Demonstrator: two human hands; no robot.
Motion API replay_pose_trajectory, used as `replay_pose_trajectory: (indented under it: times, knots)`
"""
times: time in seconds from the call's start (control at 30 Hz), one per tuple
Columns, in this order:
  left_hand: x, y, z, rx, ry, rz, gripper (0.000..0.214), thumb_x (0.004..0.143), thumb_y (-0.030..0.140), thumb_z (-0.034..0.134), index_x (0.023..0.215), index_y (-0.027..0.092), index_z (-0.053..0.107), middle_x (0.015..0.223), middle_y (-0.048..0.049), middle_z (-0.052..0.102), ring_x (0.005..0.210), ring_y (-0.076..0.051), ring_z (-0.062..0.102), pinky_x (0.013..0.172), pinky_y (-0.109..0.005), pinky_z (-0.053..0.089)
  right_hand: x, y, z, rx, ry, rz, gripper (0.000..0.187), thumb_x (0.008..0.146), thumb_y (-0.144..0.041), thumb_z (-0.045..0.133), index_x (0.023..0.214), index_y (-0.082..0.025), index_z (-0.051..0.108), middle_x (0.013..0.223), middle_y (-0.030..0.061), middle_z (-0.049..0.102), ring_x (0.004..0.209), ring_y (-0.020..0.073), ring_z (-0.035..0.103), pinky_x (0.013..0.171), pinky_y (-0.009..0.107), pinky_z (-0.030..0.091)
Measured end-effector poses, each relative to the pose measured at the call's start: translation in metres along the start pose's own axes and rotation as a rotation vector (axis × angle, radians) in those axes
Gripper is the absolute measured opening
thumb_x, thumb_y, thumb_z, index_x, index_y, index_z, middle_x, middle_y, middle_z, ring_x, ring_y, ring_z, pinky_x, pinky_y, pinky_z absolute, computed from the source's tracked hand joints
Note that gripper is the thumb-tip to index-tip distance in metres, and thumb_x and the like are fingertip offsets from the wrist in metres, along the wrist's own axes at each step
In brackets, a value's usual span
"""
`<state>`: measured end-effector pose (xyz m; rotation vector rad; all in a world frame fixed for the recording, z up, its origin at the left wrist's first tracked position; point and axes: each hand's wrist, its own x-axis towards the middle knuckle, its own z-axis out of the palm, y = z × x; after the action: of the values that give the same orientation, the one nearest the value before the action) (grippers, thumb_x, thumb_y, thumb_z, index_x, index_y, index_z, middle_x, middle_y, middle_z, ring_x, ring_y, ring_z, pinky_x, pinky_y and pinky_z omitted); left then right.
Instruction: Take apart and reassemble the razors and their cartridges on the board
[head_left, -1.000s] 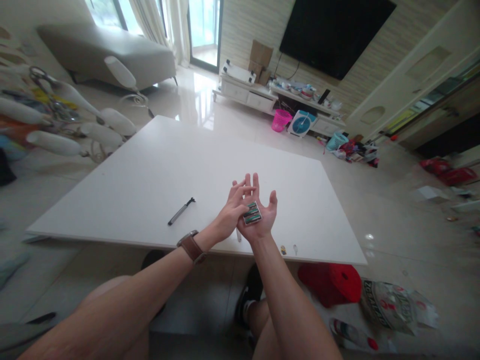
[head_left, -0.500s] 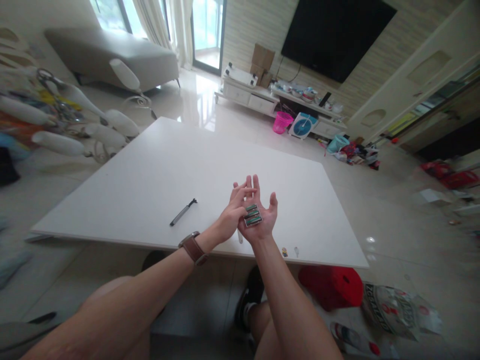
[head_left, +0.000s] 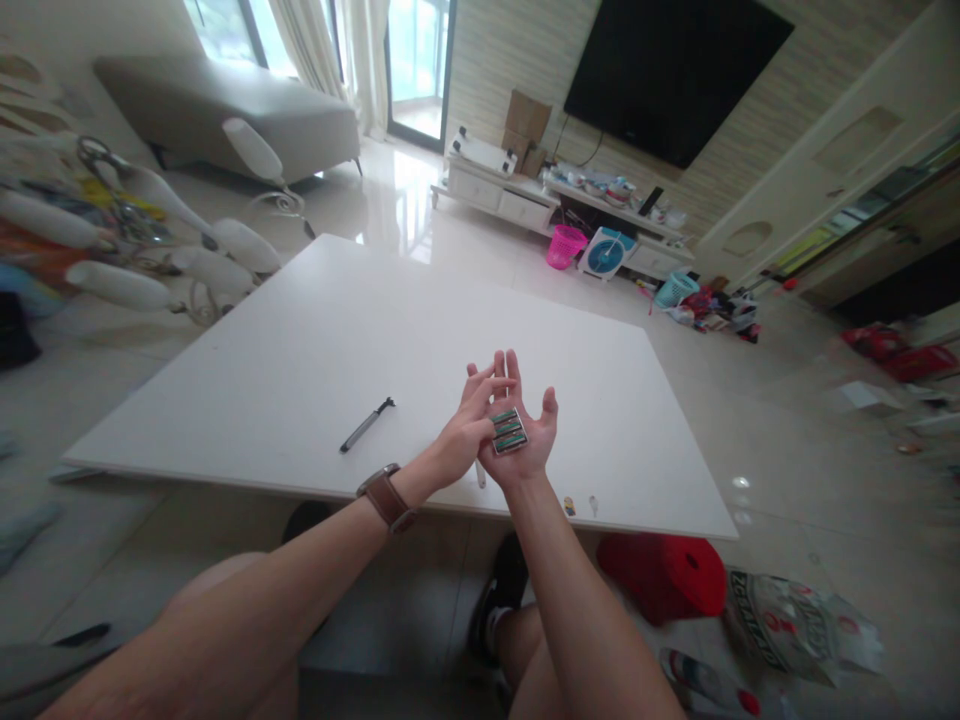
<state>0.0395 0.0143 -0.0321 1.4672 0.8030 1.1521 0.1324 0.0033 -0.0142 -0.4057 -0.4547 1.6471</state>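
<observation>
**A:** Cartridge tray first: where is that small clear plastic tray of green-striped razor cartridges?

**B:** It lies flat on my right hand, which is spread open, palm up, above the near part of the white rectangular table. My left hand sits just beside it, with its fingers loosely bent at the tray's left edge. I cannot tell whether they pinch it.

**A:** Which step is that?

**B:** I judge I'm working a cartridge loose from the tray. The next move would call for a fingertip grip on one cartridge, with the palm held level so the tray doesn't slide off.

**A:** And the count?

**B:** One tray, with three green strips as far as I can make out. One slim black razor handle lies on the table, well apart to the left. Three tiny bits lie near the table's front edge, too small to name. One brown-strapped watch is on my left wrist.
</observation>
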Motion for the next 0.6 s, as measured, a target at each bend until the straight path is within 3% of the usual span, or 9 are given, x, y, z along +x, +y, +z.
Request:
replay_pose_trajectory:
  times: [0.2, 0.6]
  knots:
    - [-0.0006, 0.004, -0.0005, -0.026, -0.006, -0.007, 0.062, 0.067, 0.008, 0.05, 0.124, 0.028, 0.057, 0.16, 0.0009, 0.032, 0.152, -0.028, 0.018, 0.123, -0.05, 0.02, 0.0002, 0.0, -0.0014, 0.032, -0.033, 0.001, 0.058, 0.09, -0.063, 0.038, 0.135, -0.031, 0.057, 0.146, -0.0036, 0.054, 0.146, 0.0208, 0.036, 0.123, 0.049, 0.024]
    - [-0.0018, 0.0061, -0.0012, -0.023, -0.011, 0.002, 0.062, 0.067, 0.008, 0.049, 0.124, 0.029, 0.057, 0.162, 0.003, 0.028, 0.151, -0.027, 0.019, 0.123, -0.051, 0.02, -0.0001, 0.0, -0.0005, 0.008, -0.013, -0.003, 0.058, 0.09, -0.063, 0.04, 0.137, -0.033, 0.055, 0.145, -0.0023, 0.055, 0.146, 0.0205, 0.037, 0.122, 0.051, 0.027]
